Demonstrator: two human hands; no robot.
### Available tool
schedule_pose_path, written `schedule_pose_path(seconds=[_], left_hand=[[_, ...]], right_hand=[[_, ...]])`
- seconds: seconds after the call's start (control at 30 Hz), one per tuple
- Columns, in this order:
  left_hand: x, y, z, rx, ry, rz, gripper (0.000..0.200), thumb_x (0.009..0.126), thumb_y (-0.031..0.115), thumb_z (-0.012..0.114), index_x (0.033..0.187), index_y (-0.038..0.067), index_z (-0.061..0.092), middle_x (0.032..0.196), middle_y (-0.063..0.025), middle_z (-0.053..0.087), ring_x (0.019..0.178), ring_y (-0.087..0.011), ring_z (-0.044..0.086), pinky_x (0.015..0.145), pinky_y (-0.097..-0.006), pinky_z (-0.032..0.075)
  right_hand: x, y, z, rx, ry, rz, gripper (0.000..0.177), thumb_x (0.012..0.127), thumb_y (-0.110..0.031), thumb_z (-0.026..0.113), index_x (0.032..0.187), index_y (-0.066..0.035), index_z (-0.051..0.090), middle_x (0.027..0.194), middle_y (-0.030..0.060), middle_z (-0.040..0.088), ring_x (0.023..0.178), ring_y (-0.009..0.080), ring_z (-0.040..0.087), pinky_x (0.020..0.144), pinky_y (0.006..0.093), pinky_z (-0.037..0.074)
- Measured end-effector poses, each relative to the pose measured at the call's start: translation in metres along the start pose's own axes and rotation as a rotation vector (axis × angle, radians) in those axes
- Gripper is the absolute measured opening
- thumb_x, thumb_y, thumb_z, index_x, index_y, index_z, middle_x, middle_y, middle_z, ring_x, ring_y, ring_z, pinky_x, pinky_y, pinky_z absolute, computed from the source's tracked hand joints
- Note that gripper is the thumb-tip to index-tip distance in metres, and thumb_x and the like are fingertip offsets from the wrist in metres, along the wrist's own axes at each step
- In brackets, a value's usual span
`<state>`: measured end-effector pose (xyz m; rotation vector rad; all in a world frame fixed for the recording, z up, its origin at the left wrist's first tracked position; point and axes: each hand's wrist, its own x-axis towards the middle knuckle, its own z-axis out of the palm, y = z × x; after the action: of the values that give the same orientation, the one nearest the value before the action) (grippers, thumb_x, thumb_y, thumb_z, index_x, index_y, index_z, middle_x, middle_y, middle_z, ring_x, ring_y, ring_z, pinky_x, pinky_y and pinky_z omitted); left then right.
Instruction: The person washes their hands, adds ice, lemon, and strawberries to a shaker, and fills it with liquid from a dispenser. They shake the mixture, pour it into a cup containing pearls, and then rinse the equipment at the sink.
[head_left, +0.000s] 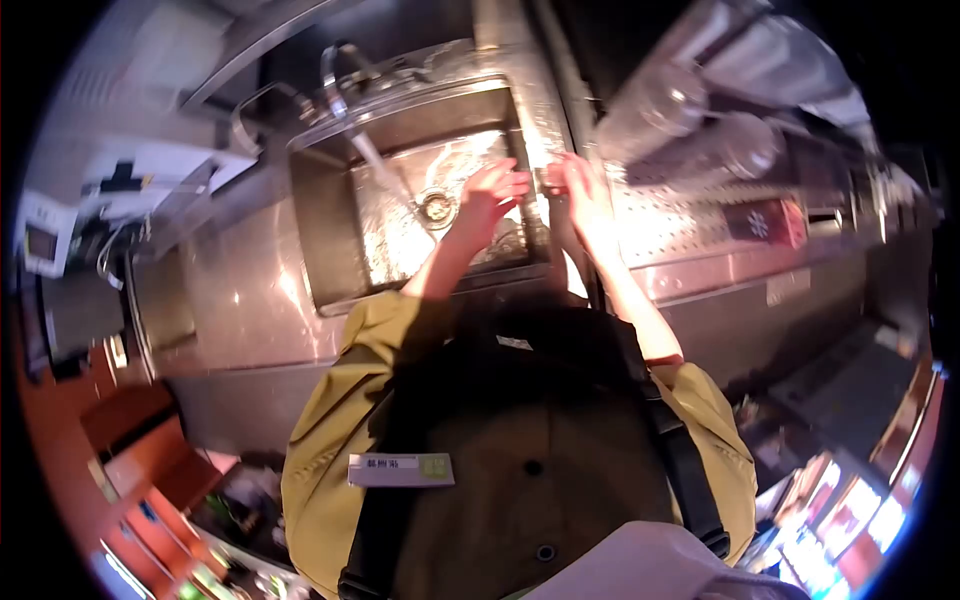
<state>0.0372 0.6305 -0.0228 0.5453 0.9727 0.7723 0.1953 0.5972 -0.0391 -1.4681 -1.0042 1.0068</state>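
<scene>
My left hand [491, 194] is over the right part of a metal sink [330, 235], its fingers a little apart and pointing right, with nothing visible in them. Beside the sink's right rim, my right hand [585, 195] has its fingers stretched forward and slightly bent towards the left hand. A small gap separates the hands. The right fingertips are blurred, and I see no held object there. A curved faucet [334, 85] stands at the sink's back edge. A pale straight streak runs from it down towards the round drain [437, 208].
A perforated metal drainboard [665, 220] lies to the right, with clear containers [745, 148] and a dark red box [765, 222] on it. A second tap [245, 120] stands at the back left. Steel counter [235, 265] extends leftwards to a white machine [48, 230].
</scene>
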Motion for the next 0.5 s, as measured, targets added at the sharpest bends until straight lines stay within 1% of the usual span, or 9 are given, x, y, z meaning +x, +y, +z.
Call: schedule_pose_path(seconds=[0.03, 0.07, 0.1, 0.13, 0.23, 0.33, 0.4, 0.43, 0.5], left_hand=[[-0.014, 0.007, -0.041, -0.101, 0.083, 0.005, 0.034, 0.082, 0.028, 0.057, 0.11, 0.009, 0.05, 0.095, -0.0085, 0.063, 0.081, -0.0156, 0.058, 0.069, -0.028, 0.044], [-0.037, 0.018, -0.071, -0.12, 0.172, 0.018, 0.031, 0.083, 0.028, 0.056, 0.108, 0.01, 0.051, 0.093, -0.0078, 0.063, 0.08, -0.0139, 0.057, 0.071, -0.0282, 0.044], [-0.05, 0.018, -0.117, -0.107, 0.246, 0.038, 0.03, 0.084, 0.027, 0.055, 0.109, 0.01, 0.051, 0.093, -0.0074, 0.062, 0.084, -0.0134, 0.057, 0.072, -0.0261, 0.044], [-0.081, 0.032, -0.134, -0.093, 0.381, 0.041, 0.029, 0.085, 0.026, 0.053, 0.109, 0.009, 0.051, 0.094, -0.0074, 0.061, 0.084, -0.0132, 0.057, 0.07, -0.0233, 0.045], [-0.141, 0.025, -0.217, -0.21, 0.525, 0.111, 0.033, 0.085, 0.026, 0.054, 0.112, 0.006, 0.05, 0.094, -0.0071, 0.06, 0.081, -0.0127, 0.057, 0.067, -0.0222, 0.047], [-0.189, 0.012, -0.255, -0.351, 0.699, 0.178, 0.033, 0.085, 0.025, 0.054, 0.112, 0.006, 0.05, 0.094, -0.0083, 0.06, 0.078, -0.0126, 0.058, 0.064, -0.0206, 0.047], [-0.205, -0.005, -0.274, -0.431, 0.745, 0.232, 0.033, 0.085, 0.024, 0.054, 0.113, 0.006, 0.05, 0.095, -0.0085, 0.06, 0.076, -0.0131, 0.058, 0.059, -0.0197, 0.047], [-0.208, -0.011, -0.276, -0.453, 0.796, 0.226, 0.033, 0.086, 0.023, 0.053, 0.114, 0.006, 0.05, 0.095, -0.0077, 0.06, 0.079, -0.0135, 0.058, 0.063, -0.0202, 0.046], [-0.206, -0.015, -0.27, -0.439, 0.877, 0.195, 0.032, 0.086, 0.024, 0.054, 0.113, 0.007, 0.05, 0.094, -0.0067, 0.061, 0.083, -0.0136, 0.057, 0.069, -0.0226, 0.044]], right_hand=[[0.006, -0.006, 0.032, 0.172, -0.152, 0.254, 0.044, 0.089, -0.035, 0.045, 0.116, 0.0, 0.047, 0.097, 0.0134, 0.061, 0.087, 0.0195, 0.057, 0.076, 0.0301, 0.045], [0.015, 0.008, 0.067, 0.264, -0.235, 0.397, 0.044, 0.092, -0.036, 0.038, 0.114, 0.0, 0.047, 0.097, 0.0154, 0.062, 0.089, 0.0234, 0.06, 0.074, 0.0321, 0.048], [0.023, 0.023, 0.103, 0.363, -0.301, 0.563, 0.046, 0.091, -0.041, 0.038, 0.111, -0.001, 0.048, 0.099, 0.0149, 0.062, 0.09, 0.0224, 0.06, 0.076, 0.0326, 0.047], [0.026, 0.032, 0.139, 0.456, -0.302, 0.712, 0.044, 0.091, -0.041, 0.038, 0.107, -0.002, 0.05, 0.097, 0.0139, 0.062, 0.09, 0.0224, 0.06, 0.076, 0.0353, 0.046], [0.042, 0.077, 0.21, 0.541, -0.511, 1.02, 0.044, 0.091, -0.044, 0.037, 0.102, -0.004, 0.051, 0.094, 0.0131, 0.062, 0.084, 0.0219, 0.059, 0.072, 0.0381, 0.046], [0.031, 0.096, 0.233, 0.466, -0.39, 1.008, 0.046, 0.089, -0.044, 0.043, 0.103, -0.001, 0.053, 0.098, 0.0136, 0.061, 0.081, 0.0234, 0.058, 0.076, 0.0392, 0.045], [0.044, 0.091, 0.22, -0.092, -0.364, 0.686, 0.046, 0.086, -0.042, 0.048, 0.101, 0.002, 0.053, 0.101, 0.0159, 0.059, 0.084, 0.0274, 0.057, 0.078, 0.0405, 0.044], [0.052, 0.081, 0.212, -0.367, -0.332, 0.518, 0.047, 0.085, -0.042, 0.051, 0.099, 0.003, 0.054, 0.102, 0.017, 0.058, 0.085, 0.0295, 0.056, 0.08, 0.0411, 0.043], [0.074, 0.033, 0.198, -0.748, -0.061, -0.327, 0.048, 0.08, -0.04, 0.057, 0.094, 0.006, 0.053, 0.106, 0.0235, 0.053, 0.094, 0.035, 0.053, 0.082, 0.0429, 0.042]])
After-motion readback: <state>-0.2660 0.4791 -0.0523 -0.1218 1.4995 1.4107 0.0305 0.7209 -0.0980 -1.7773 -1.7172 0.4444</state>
